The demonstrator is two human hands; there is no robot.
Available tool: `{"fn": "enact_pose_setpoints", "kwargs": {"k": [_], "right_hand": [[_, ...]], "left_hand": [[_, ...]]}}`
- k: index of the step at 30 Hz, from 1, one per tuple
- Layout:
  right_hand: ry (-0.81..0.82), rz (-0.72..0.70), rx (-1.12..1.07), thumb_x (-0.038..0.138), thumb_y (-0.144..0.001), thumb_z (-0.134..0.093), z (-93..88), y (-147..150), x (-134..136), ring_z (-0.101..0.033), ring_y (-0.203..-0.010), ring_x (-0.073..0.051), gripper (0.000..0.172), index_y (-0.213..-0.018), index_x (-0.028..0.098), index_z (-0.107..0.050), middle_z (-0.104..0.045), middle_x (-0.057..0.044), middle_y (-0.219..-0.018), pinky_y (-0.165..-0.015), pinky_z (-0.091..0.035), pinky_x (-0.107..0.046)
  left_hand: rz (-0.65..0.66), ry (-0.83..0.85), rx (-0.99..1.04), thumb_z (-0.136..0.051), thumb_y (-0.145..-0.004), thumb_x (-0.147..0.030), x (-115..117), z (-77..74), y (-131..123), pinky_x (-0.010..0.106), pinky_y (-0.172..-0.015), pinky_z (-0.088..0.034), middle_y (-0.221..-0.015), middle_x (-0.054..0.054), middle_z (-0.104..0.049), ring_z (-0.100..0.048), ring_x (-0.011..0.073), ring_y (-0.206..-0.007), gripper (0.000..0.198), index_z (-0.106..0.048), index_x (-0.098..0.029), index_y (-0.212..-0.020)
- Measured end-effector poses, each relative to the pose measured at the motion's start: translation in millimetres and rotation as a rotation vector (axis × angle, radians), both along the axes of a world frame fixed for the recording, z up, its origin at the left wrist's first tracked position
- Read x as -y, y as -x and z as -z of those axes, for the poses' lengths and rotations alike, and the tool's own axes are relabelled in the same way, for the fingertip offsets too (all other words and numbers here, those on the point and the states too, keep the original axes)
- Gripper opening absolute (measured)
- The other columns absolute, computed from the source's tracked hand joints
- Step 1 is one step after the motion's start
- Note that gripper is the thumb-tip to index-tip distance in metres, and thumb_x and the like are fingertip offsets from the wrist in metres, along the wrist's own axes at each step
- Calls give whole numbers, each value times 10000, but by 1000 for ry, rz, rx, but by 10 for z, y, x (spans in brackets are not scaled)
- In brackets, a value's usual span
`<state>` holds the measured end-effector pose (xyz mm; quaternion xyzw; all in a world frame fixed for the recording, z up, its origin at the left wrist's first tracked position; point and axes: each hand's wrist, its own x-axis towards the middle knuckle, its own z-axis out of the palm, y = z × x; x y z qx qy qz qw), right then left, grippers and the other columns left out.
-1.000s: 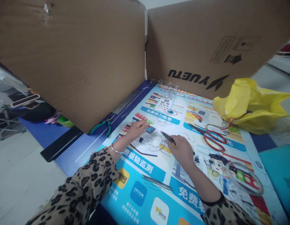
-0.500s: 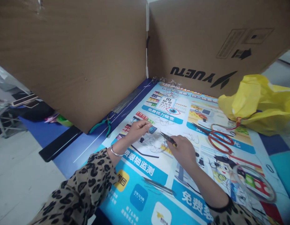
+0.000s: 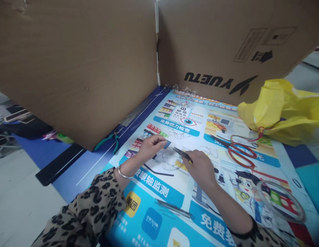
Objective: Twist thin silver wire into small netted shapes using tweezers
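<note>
My left hand [image 3: 152, 147], a silver bangle on its wrist, is closed in a pinch; what it holds is too small to make out. Facing it, my right hand [image 3: 200, 165] grips small pliers [image 3: 183, 155] with dark jaws and a yellow-black handle. Their tips point left toward my left fingertips, with a gap between. Thin tangled wire [image 3: 169, 159] lies on the printed poster [image 3: 180, 139] below and between both hands.
Red-handled scissors [image 3: 241, 154] lie right, near a yellow bag [image 3: 283, 109]. A clear coil [image 3: 283, 202] is at lower right. Thin rods [image 3: 173, 208] lie in front. Teal pliers [image 3: 109, 141] rest beside the left cardboard panel [image 3: 82, 68]; another panel [image 3: 213, 41] stands behind.
The camera view has shifted slightly. My hands stay close to the same place over the poster, with the pliers still in my right hand.
</note>
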<state>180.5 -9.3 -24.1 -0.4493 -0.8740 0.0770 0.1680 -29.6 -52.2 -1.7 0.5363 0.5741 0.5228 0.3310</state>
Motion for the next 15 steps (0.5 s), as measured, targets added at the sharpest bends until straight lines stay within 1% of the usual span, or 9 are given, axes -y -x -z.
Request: {"fn": "enact_pose_setpoints", "kwargs": {"k": [4, 7, 12, 15], "right_hand": [[-5, -9, 1, 320, -827, -496, 16, 0, 7, -530, -784, -199, 190, -886, 203, -633, -610, -38, -786, -722, -371, -309], [6, -9, -5, 329, -825, -505, 15, 2, 10, -525, -786, -201, 197, -894, 200, -636, -613, -38, -789, -723, -375, -313], [12, -18, -44, 324, -820, -518, 4, -5, 18, -523, -781, -197, 194, -901, 198, -641, -623, -39, -793, -729, -382, -318], [10, -28, -49, 324, -820, -515, 11, -17, 24, -525, -767, -195, 198, -901, 194, -641, -625, -43, -787, -721, -388, -323]], "left_hand": [[7, 22, 50, -594, -778, -319, 14, 4, 3, 187, -466, -357, -608, -29, -530, -431, 63, -488, 165, -610, -155, -784], [39, 36, 68, -566, -806, -336, 35, 15, 13, 185, -475, -366, -611, -24, -539, -446, 65, -500, 184, -605, -158, -777], [53, 66, 77, -585, -801, -341, 70, 29, 32, 192, -524, -405, -696, -9, -597, -499, 76, -560, 182, -619, -174, -866], [62, 97, 83, -580, -808, -344, 81, 34, 46, 200, -558, -425, -760, 14, -634, -556, 104, -650, 193, -619, -176, -895]]}}
